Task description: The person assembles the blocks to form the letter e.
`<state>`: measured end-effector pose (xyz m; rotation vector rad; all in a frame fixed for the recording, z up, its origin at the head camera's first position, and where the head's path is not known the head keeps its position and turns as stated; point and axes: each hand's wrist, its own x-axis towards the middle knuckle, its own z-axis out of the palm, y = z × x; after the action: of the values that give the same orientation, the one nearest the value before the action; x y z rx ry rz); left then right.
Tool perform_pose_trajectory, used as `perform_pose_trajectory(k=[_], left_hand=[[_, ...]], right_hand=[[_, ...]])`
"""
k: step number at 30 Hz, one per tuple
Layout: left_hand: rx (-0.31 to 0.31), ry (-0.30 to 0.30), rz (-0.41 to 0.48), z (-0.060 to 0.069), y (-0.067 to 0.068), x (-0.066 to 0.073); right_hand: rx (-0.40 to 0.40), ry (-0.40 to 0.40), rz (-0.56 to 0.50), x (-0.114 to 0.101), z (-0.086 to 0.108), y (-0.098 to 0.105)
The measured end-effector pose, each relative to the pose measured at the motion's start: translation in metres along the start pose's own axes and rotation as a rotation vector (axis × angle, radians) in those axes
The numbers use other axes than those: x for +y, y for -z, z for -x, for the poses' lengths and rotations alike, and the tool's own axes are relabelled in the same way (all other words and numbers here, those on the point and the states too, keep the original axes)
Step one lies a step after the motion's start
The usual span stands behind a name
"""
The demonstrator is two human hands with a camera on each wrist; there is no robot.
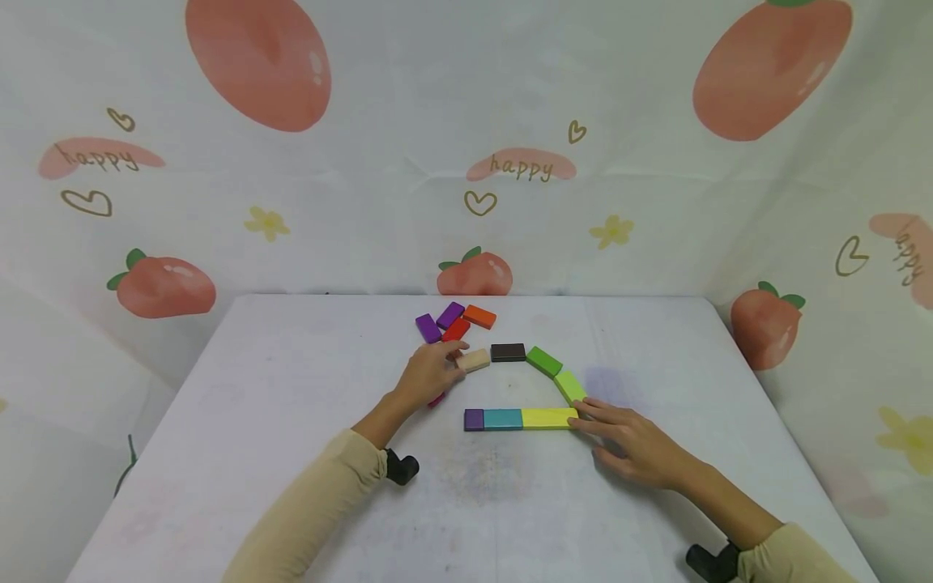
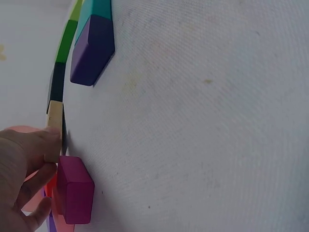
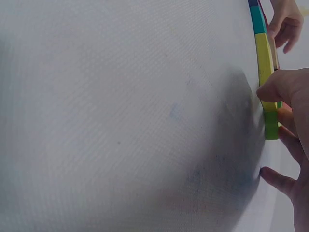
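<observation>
Two bare hands work over a white table, and we see the left hand pinching the pale block by its left end. That block lies at the left end of a curve, just beside the black block, with the green block and lime block stepping right and nearer. The right hand grasps nothing; its extended fingers touch the yellow block around its right end. To set the pale piece well, we would hold it flat, turn it gently to follow the bend, and avoid nudging its black neighbour; we judge light fingertips enough on the right. We note plain oblongs with crisp edges: the pale one looks like bare wood, the others coloured, and the tabletop shows a fine weave with faint stains. The magenta block lies on the left hand's near side.
</observation>
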<state>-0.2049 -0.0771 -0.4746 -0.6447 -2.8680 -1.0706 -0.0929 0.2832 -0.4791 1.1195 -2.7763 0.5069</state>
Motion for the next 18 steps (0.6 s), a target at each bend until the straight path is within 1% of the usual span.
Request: perform_pose_trajectory(k=[3, 10, 18], left_hand=[[-0.01, -0.021, -0.013, -0.0005, -0.0017, -0.0026], [-0.01, -0.08, -0.053, -0.002, -0.0026, -0.0049], [-0.099, -0.099, -0.11, -0.0041, 0.0027, -0.002]], right_hand=[[0.001, 0.002, 0.001, -0.0002, -0.0001, 0.0], [0.005, 0.001, 0.003, -0.0012, 0.0003, 0.0007], [0.003, 0.007, 0.006, -0.0015, -0.0001, 0.0001]])
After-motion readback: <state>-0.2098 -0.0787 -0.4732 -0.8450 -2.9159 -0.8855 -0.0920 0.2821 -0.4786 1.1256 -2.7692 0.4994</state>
